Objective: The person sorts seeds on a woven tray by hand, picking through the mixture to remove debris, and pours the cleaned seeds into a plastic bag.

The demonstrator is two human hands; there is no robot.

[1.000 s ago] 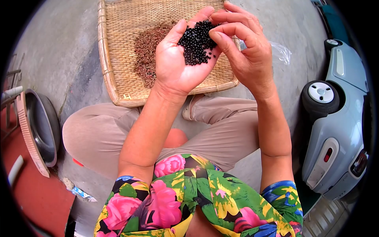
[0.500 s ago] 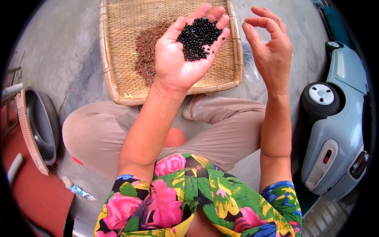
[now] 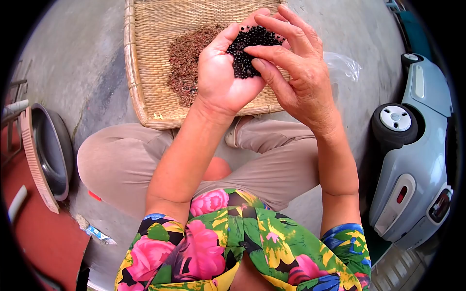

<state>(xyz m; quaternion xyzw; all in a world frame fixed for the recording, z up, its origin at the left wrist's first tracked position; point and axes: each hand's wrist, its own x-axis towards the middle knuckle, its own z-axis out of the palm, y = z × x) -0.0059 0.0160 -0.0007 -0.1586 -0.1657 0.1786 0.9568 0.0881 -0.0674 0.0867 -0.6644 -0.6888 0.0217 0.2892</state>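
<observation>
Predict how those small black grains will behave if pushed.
The black grains look round and glossy, so they would probably roll and slip easily. Heaped loose on the left hand, some could well spill over its edge.

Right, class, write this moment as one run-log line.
left hand: palm up, holding black grains | right hand: thumb and forefinger at grains | woven tray: holds reddish-brown bits

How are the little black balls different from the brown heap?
The black balls look shiny; the brown heap looks dull. 
The black balls look round, while the brown heap looks rough and crumbly. 
The black balls sit in the left hand; the brown heap lies in the basket. 
Both are made of many small bits.
</observation>
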